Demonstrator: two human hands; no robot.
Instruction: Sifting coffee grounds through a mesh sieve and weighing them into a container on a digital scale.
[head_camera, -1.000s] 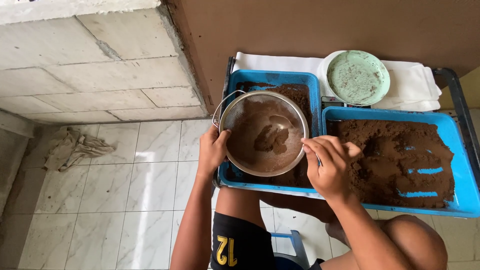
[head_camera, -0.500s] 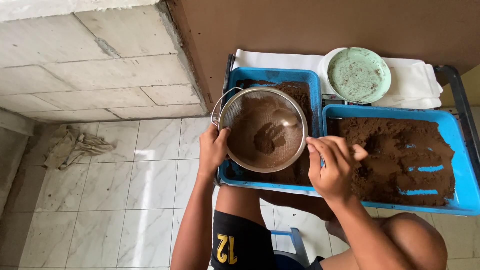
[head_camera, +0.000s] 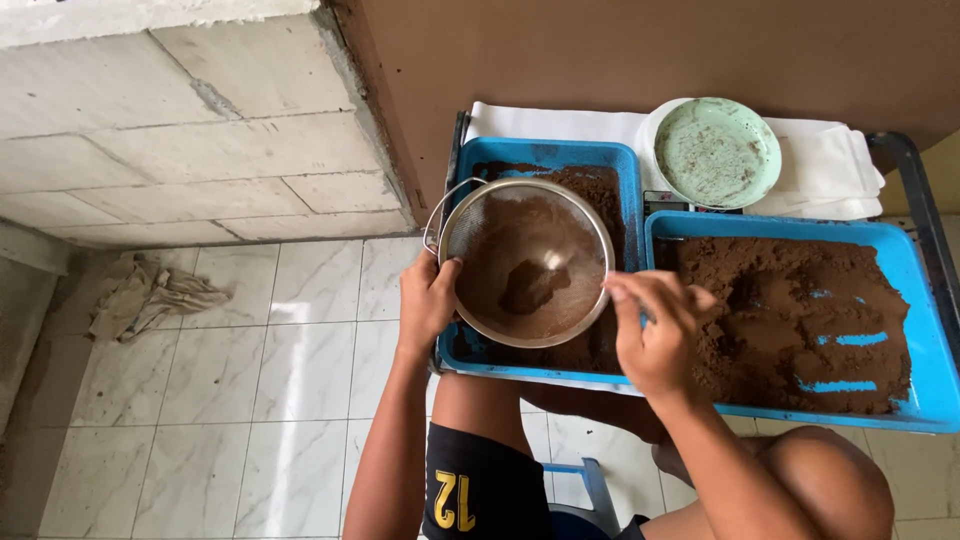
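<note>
1. Sieve position: the round metal mesh sieve (head_camera: 528, 262) was held above the smaller blue tray (head_camera: 545, 160), with a small clump of brown powder (head_camera: 528, 285) lying in its mesh bowl.
2. Left hand (head_camera: 427, 298): it was clenched on the near-left rim of the sieve, just below the wire loop handle (head_camera: 440, 205).
3. Right hand (head_camera: 657, 335): its fingers (head_camera: 630, 290) were curled against the right rim of the sieve; whether they gripped the rim or only pressed it could not be told.
4. Larger blue tray (head_camera: 925, 330): it stood just beside the smaller tray, to its right, and was filled with coarse brown powder.
5. Pale green plate (head_camera: 716, 152): it rested on a folded white cloth (head_camera: 830, 170) behind both trays.
6. Crumpled rag (head_camera: 145, 292): it lay on the tiled floor, well apart on the left.
</note>
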